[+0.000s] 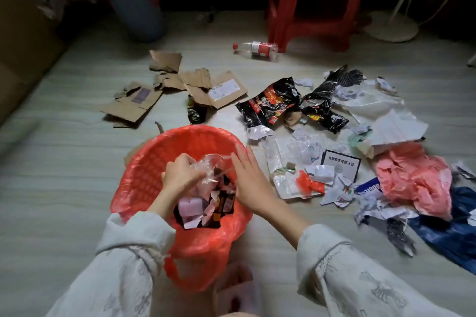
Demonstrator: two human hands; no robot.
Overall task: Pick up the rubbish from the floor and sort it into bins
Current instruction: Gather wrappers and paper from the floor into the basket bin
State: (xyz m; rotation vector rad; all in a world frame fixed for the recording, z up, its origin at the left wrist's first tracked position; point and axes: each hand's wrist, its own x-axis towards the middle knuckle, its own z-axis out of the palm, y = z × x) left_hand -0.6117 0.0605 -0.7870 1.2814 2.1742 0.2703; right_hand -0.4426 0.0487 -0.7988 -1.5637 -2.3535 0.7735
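- L hand (180,172) fingers curled, clamped on crumpled clear plastic wrap (208,167), held over mouth of bin w/ orange liner (144,162).
- R hand (248,175) fingers straight + together, flat against the wrap's right side, no curl.
- Wrap = wadded lump, no clear long axis; sits between both hands, above scraps already in bin.
- Plastic bottle (257,49) far beyond R hand, lying on floor (64,175), long axis left-right, red cap pointing left; red label, text unreadable.
- Black snack wrappers (273,100) ahead-right of R hand; red/yellow print, too blurred to read.
- Dark card (340,165) right of R hand, white Chinese text upside down, not legible.
- Torn cardboard (180,82) ahead of L hand, white shipping label on one piece, unreadable.
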